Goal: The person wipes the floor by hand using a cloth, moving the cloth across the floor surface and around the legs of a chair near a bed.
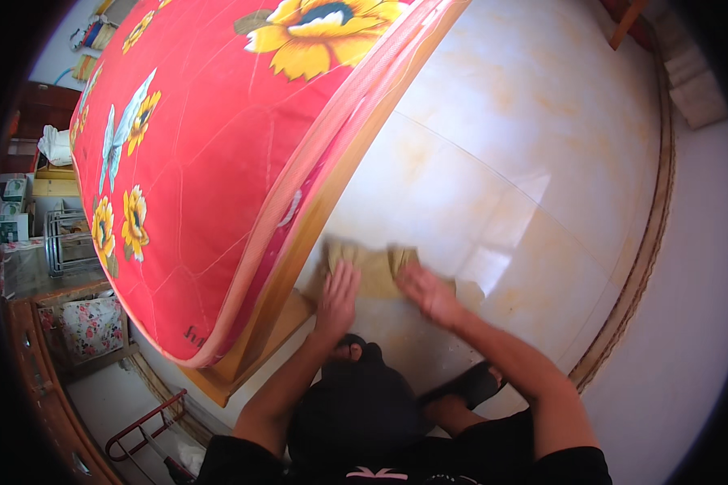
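Observation:
A yellowish-brown cloth (376,274) is spread on the light marbled tile floor (461,163) in front of me, blurred by motion. My left hand (340,294) presses its left end down, fingers extended and the cloth bunched at the fingertips. At its right end my right hand (426,294) holds the cloth against the floor in the same way. The undersides of both hands are hidden. The floor around the cloth looks damp. Just left of my left hand runs the wooden side rail (315,233) of a bed.
A red flowered mattress (230,163) overhangs the bed's rail. On the right a brown skirting strip (649,248) lines the wall. My knee (355,412) and dark slipper (476,385) are close behind the cloth. A red metal-framed trolley (151,421) stands at lower left, beside wooden furniture (48,388).

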The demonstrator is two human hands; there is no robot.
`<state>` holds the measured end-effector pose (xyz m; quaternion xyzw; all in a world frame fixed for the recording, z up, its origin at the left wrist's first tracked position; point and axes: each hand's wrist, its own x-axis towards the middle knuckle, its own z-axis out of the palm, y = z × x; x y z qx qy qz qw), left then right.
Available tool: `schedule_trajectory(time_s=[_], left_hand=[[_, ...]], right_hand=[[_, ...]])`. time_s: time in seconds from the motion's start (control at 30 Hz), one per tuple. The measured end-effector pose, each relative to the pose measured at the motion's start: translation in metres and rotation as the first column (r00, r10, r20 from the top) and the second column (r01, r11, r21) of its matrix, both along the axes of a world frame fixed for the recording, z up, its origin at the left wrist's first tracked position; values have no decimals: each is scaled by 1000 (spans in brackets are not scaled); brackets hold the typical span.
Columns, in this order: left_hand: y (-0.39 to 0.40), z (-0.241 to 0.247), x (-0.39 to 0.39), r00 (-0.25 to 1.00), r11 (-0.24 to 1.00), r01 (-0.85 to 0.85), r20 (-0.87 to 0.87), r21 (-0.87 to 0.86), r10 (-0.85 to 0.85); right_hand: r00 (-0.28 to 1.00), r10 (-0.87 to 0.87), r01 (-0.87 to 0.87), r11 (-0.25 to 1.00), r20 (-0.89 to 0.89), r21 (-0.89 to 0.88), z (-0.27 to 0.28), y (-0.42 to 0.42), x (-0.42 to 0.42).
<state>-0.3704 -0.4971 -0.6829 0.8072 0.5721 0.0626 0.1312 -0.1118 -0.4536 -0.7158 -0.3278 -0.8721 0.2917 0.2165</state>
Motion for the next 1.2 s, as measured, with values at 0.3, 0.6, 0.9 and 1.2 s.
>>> schedule_trajectory(time_s=[0.3,0.6,0.9,1.2], left_hand=[[15,-62,-22,793,847,-521,-429,-107,433],[-49,-20,38,945,954,60,-292,-295,-150],[50,-14,127,966,947,259,43,-190,-256],[55,-7,111,608,552,717,-6,-425,-794]], right_hand=[[840,-66,85,996,538,-10,15,60,-93],[878,254,-267,963,406,-26,5,-50,32],[808,-218,231,972,548,46,15,-5,139],[749,-372,529,834,548,-156,24,-128,82]])
